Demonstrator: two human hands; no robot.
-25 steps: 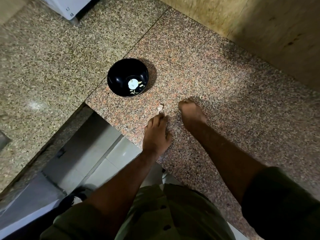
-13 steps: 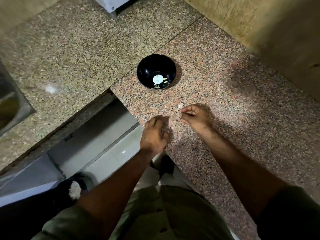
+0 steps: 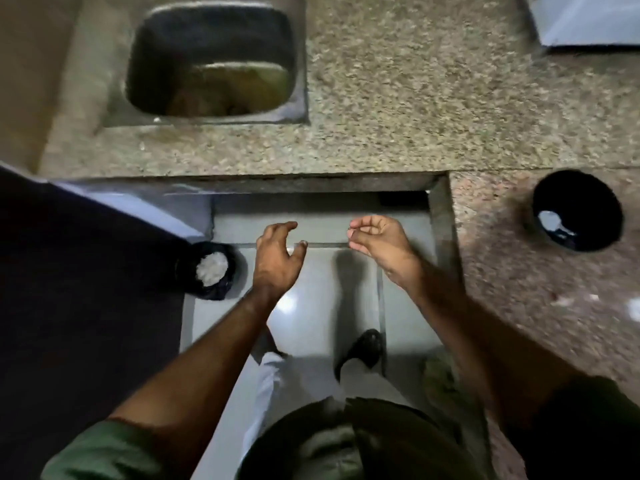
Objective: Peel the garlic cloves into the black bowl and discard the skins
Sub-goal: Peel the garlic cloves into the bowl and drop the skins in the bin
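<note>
Head view, looking straight down. We see both hands held out over the grey tiled floor (image 3: pixel 311 327), in the gap between two stretches of granite bench (image 3: pixel 398 109).

Left hand (image 3: pixel 277 261): fingers spread and loosely curved, thumb apart, nothing in it that we can make out.

Right hand (image 3: pixel 381 242): fingers curled in, tips drawn toward the thumb as in a pinch. Whether anything sits between them we cannot tell; too small and blurred.

Black bowl (image 3: pixel 577 211): on the reddish part of the bench, well to the right of the right hand, upright, with a pale patch at its bottom.

On the floor just left of the left hand, a bin with a black liner (image 3: pixel 211 270), whitish scraps inside.

Steel sink (image 3: pixel 211 60) set in the bench at upper left. A few pale flecks (image 3: pixel 568 301) on the bench at the right edge. Dark shoe (image 3: pixel 363 348) on the tiles below the hands.
</note>
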